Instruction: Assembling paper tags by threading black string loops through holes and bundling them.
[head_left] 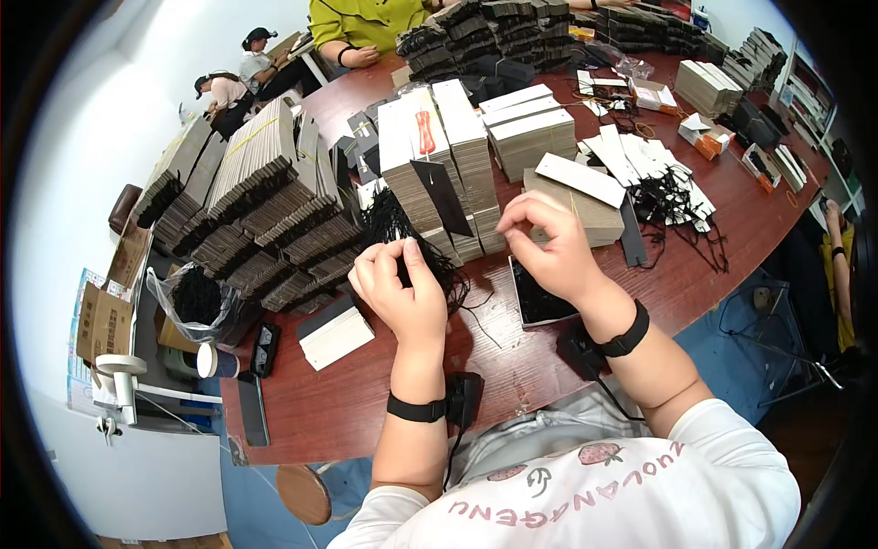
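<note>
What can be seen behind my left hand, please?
Behind your left hand, a bundle of black cords shows beside the tall card stack; loose strands appear to the hand's right. Whatever the hand itself covers cannot be seen.

This looks like a small workshop: banded stacks (256, 165) of card crowd the red-brown counter (311, 403), with black cords (389, 217) and open boxes (706, 135) among them. Seated people (261, 69) show beyond the counter's far left, another person (366, 26) across the counter, cartons (103, 325) to its left.
</note>
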Demonstrator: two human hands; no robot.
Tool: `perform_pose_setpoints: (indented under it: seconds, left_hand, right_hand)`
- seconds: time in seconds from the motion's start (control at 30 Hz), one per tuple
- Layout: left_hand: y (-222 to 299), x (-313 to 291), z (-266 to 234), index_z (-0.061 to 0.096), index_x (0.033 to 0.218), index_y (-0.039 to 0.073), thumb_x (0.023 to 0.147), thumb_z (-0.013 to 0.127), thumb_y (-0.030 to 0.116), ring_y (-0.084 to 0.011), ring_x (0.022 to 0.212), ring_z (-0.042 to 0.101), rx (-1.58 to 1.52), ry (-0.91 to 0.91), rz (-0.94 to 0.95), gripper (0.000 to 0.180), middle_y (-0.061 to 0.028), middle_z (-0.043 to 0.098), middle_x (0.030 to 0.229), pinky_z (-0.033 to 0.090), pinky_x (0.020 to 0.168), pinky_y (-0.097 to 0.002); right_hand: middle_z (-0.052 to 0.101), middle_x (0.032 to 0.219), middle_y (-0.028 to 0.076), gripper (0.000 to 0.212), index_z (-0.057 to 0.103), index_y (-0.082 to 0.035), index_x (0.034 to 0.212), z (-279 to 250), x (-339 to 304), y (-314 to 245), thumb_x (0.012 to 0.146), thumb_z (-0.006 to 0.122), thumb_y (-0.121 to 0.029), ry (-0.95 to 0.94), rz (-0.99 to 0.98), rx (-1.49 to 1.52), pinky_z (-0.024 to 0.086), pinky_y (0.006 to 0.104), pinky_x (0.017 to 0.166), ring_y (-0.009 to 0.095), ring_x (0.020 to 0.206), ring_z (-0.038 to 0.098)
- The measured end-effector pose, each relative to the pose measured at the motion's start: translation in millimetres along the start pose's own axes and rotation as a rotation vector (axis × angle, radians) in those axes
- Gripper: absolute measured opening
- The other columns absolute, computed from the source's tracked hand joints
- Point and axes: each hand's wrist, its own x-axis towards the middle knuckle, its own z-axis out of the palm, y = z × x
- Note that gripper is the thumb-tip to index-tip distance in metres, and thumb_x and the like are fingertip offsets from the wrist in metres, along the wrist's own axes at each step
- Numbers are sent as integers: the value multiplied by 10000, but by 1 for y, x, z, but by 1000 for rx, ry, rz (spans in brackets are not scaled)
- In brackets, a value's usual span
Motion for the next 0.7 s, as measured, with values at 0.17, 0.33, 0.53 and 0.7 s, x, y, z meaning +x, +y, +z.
perform_pose_setpoints:
  seconds: [0.17,0.33,0.53,0.7]
  left_hand:
    - [19,-3,0,606,811,18,785,625,45,-273,600,544,-384,-336,302,42,-102,572,670,415,571,-350]
    - [25,-12,3,631,842,33,774,652,74,-261,580,599,-408,-530,352,82,-112,612,670,460,533,-338]
    - [31,-17,3,615,941,1,857,631,67,-50,543,512,-690,-590,-241,108,-5,572,638,393,491,-192]
    - [27,-12,0,600,966,13,890,601,87,-25,562,471,-896,-578,-451,106,24,553,673,339,489,-158]
  right_hand:
    - [588,650,-12,305,668,0,837,4,-3,4,897,591,-289,-280,508,391,407,207,558,48,598,491]
    - [645,765,28,322,678,5,859,7,0,7,909,571,-294,-274,592,641,437,207,589,68,685,564]
    - [614,770,-1,264,662,-18,900,-11,5,21,914,566,-263,-118,636,759,383,171,514,40,622,508]
    - [622,798,14,206,637,-12,974,-8,5,9,886,602,-195,-265,635,776,398,184,499,53,621,534]
